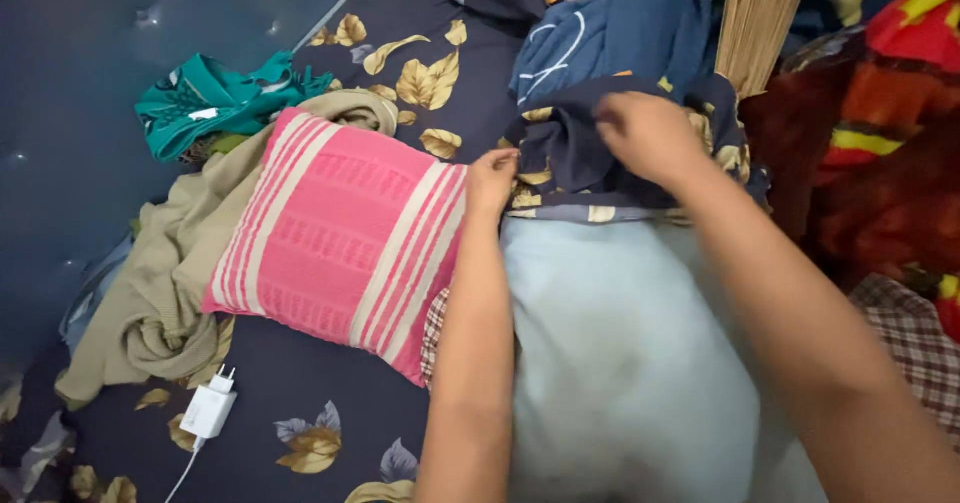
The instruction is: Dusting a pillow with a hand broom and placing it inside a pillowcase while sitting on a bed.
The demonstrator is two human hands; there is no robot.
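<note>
Pink striped cushion (340,238) beside pillowcase (590,158)

Both hands, left (492,181) and right (648,135), pinch navy pillowcase (570,158) over pale pillow (610,363).

Both forearms are bare from the elbow down, with no sleeve in view. The left hand (492,181) and the right hand (650,135) carry no ring, watch, bracelet or glove. The fingers (505,159) are bare too.

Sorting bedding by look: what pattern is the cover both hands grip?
Dark navy cover with golden leaf print, seen in the head view.
</note>
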